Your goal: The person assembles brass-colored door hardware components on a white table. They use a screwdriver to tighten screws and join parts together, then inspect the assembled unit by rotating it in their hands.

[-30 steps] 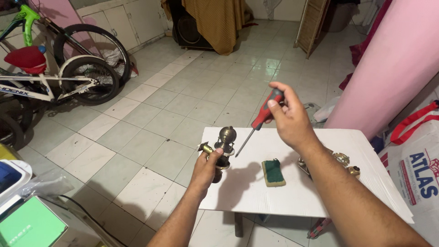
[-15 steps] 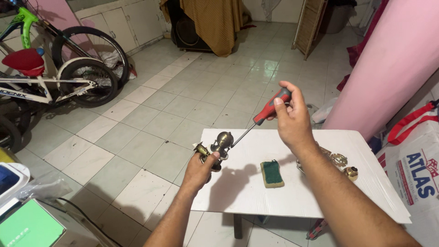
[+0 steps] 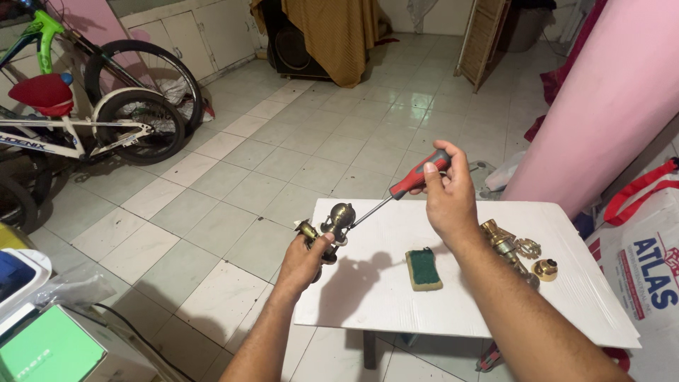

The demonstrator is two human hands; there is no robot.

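A small white table [image 3: 495, 297] stood on the tiled floor, bearing a green sponge [image 3: 424, 269] and loose brass parts [image 3: 520, 251] near its right side. Above its left edge the left hand [image 3: 305, 258] closed its grip round a brass door-knob assembly [image 3: 332, 225]. The right hand [image 3: 447, 198], higher and to the right, held a red-handled screwdriver [image 3: 407, 187] whose long shaft slanted down-left, its tip meeting the knob.

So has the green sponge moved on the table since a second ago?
No. The green sponge lies at the same spot on the white table, left of the brass parts.
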